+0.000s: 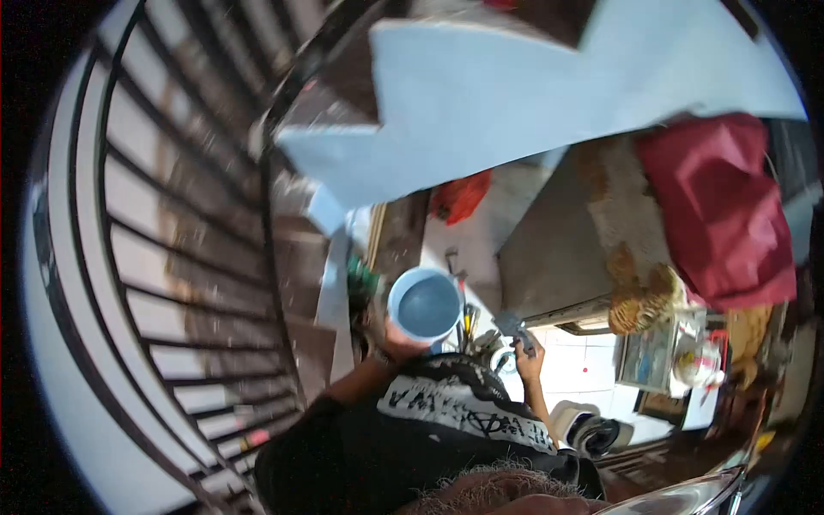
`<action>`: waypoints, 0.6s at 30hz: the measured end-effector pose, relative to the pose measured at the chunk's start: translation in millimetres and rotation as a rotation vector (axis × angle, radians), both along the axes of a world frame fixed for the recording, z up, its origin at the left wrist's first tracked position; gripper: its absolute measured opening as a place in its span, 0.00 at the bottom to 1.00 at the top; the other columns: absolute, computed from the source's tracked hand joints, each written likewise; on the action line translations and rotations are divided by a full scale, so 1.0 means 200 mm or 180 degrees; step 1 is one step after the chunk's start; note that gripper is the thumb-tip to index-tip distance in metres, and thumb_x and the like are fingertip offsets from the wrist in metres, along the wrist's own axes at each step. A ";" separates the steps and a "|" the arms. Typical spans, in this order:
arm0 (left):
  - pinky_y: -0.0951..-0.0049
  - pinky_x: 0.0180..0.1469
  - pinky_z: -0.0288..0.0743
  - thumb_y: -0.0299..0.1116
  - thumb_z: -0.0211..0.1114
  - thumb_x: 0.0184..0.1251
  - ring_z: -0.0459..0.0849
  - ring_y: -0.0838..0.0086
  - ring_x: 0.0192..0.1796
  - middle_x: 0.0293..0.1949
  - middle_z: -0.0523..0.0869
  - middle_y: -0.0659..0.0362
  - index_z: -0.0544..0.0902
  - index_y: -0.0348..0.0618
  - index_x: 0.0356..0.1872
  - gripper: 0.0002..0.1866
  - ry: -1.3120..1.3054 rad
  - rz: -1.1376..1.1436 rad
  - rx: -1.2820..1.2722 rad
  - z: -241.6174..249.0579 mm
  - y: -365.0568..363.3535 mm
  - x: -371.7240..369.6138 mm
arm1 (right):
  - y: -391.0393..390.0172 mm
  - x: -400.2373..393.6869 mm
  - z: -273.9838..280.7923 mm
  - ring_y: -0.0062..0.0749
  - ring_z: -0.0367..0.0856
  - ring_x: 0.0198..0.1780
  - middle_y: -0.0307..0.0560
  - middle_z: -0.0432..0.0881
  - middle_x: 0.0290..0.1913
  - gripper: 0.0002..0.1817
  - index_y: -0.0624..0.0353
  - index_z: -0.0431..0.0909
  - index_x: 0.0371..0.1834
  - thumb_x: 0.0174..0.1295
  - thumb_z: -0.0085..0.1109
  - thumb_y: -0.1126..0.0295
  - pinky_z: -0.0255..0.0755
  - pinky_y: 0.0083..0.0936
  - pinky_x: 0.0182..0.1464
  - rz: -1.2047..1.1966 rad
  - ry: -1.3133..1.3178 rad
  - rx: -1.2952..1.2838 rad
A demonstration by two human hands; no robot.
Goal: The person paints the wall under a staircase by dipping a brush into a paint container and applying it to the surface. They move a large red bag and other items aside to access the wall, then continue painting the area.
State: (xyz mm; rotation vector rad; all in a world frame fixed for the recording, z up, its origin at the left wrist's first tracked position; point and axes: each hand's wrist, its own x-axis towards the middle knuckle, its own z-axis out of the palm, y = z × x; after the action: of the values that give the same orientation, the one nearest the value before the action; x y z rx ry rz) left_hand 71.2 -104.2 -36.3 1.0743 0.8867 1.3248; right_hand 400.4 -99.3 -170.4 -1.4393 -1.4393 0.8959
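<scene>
My left hand (pixel 402 343) is closed on the near edge of a round light-blue bowl (pixel 425 309), in front of my chest. The bowl's open top faces me, and its inside looks smooth and blue-grey. To the right, my right hand (pixel 529 360) is wrapped round a dark grey object with a flat, blocky end (pixel 508 324); its exact kind is not clear. Between the two hands, several slim tools (pixel 469 319), some with yellow parts, lie or stand close to the bowl. A white ring-shaped thing (pixel 502 359) is near my right hand.
A staircase with a blue-white stepped side (pixel 481 103) rises ahead, with a dark metal railing (pixel 206 318) at left. A red bag (pixel 462 197) lies beyond the bowl. Maroon cloth (pixel 730 215) hangs at right, above a glass-sided case (pixel 657 352). A black-and-white object (pixel 592 432) sits below.
</scene>
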 end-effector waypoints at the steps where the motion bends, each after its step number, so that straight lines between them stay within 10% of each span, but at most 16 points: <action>1: 0.56 0.71 0.66 0.48 0.69 0.63 0.71 0.62 0.70 0.69 0.73 0.51 0.68 0.40 0.69 0.37 -0.0434 -0.0170 -0.0114 -0.07 0.00 0.00 | -0.01 0.01 -0.03 0.25 0.83 0.33 0.44 0.86 0.32 0.13 0.70 0.81 0.50 0.65 0.60 0.74 0.76 0.23 0.38 -0.0094 -0.0037 0.0026; 4: 0.49 0.71 0.61 0.59 0.55 0.66 0.62 0.53 0.75 0.72 0.67 0.44 0.65 0.37 0.72 0.42 -0.3400 -0.0998 -0.1939 -0.09 0.08 0.01 | -0.08 0.02 0.02 0.24 0.82 0.35 0.46 0.86 0.33 0.14 0.69 0.82 0.50 0.63 0.62 0.73 0.77 0.24 0.41 -0.0374 -0.0093 -0.0466; 6: 0.49 0.70 0.65 0.60 0.62 0.63 0.64 0.52 0.74 0.71 0.69 0.44 0.66 0.38 0.71 0.43 -0.3932 -0.1784 -0.1993 -0.04 0.14 0.06 | -0.12 0.02 0.02 0.38 0.86 0.36 0.55 0.87 0.35 0.16 0.61 0.85 0.46 0.60 0.65 0.62 0.78 0.32 0.42 -0.0739 -0.0018 -0.0236; 18: 0.47 0.67 0.67 0.64 0.59 0.63 0.63 0.50 0.74 0.69 0.72 0.49 0.71 0.51 0.70 0.39 -0.3332 -0.1983 -0.2058 0.16 0.31 0.28 | -0.40 0.16 -0.16 0.44 0.87 0.34 0.56 0.87 0.31 0.13 0.62 0.86 0.40 0.58 0.64 0.65 0.78 0.34 0.40 -0.1698 0.0581 -0.0383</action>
State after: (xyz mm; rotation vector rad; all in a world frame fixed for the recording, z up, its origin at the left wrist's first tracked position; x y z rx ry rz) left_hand 126.3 -42.4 -5.1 0.0382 0.1070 0.7796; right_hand 431.6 -178.4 -202.5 -1.6723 -0.8149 0.7531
